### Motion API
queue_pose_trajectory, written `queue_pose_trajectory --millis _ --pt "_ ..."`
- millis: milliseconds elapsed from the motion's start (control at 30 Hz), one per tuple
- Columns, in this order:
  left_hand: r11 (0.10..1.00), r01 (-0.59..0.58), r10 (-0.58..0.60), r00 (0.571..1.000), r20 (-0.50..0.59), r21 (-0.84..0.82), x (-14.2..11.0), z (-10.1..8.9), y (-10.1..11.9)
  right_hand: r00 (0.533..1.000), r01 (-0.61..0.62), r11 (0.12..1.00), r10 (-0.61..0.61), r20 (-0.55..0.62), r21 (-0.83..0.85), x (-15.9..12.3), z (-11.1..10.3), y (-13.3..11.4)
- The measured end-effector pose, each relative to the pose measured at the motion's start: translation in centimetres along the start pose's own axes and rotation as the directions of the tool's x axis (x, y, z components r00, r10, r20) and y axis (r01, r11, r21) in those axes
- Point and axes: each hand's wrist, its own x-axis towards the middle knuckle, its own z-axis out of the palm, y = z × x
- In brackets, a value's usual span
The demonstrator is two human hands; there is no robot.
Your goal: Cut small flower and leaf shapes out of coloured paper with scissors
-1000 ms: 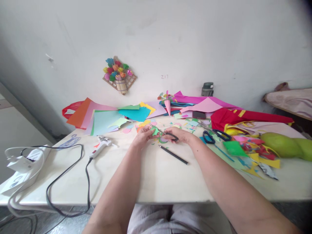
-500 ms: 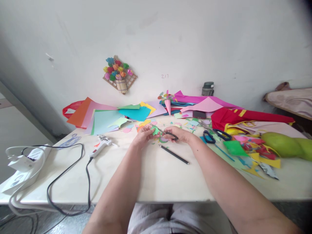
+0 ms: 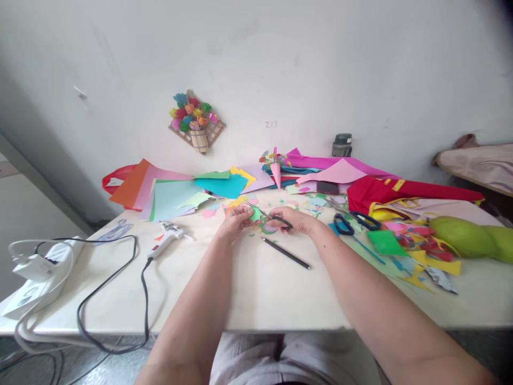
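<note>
Delicately, the left hand [image 3: 236, 222] is pinching a small green paper piece [image 3: 255, 215] above the table's scraps, while the right is gripping scissors [image 3: 285, 223]; being light and probably flimsy, the paper is favouring an edge hold.

Room bright, light soft and pale. Wall [image 3: 256, 69] grayer at left and right sides. Soft shadow by glue gun [image 3: 162, 247]. Shiny glare on floor [image 3: 95, 370], lower left. Black smudge, upper right corner. Green paper [image 3: 255, 215] fuzzy, middle. Sides look stretched.
</note>
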Motion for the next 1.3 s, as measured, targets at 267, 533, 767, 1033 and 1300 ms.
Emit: queue_pose_trajectory --millis 267,533,767,1033,1300 --pt "1.000 0.010 -0.011 1.000 0.024 0.021 0.2 -0.3 -0.2 1.000 0.017 0.998 -0.018 -0.012 -0.056 0.6 -0.2 0.9" --pt "1.000 0.012 -0.013 1.000 0.004 0.018 0.2 -0.3 -0.2 0.999 -0.006 0.999 0.008 -0.035 0.039 0.0 0.4 -0.4" --pt "1.000 0.019 -0.019 1.000 -0.008 0.010 0.2 -0.3 -0.2 0.999 0.010 0.999 -0.008 -0.053 0.038 0.0 0.5 -0.5" --pt "0.999 0.015 -0.015 1.000 -0.018 0.031 0.0 -0.1 0.0 0.997 -0.010 1.000 0.009 -0.078 -0.006 0.1 0.4 -0.4" --pt "0.999 0.008 -0.006 0.999 -0.052 0.037 0.0 0.0 0.1 0.996 -0.007 1.000 0.009 -0.083 0.023 -0.1 0.5 -0.7"
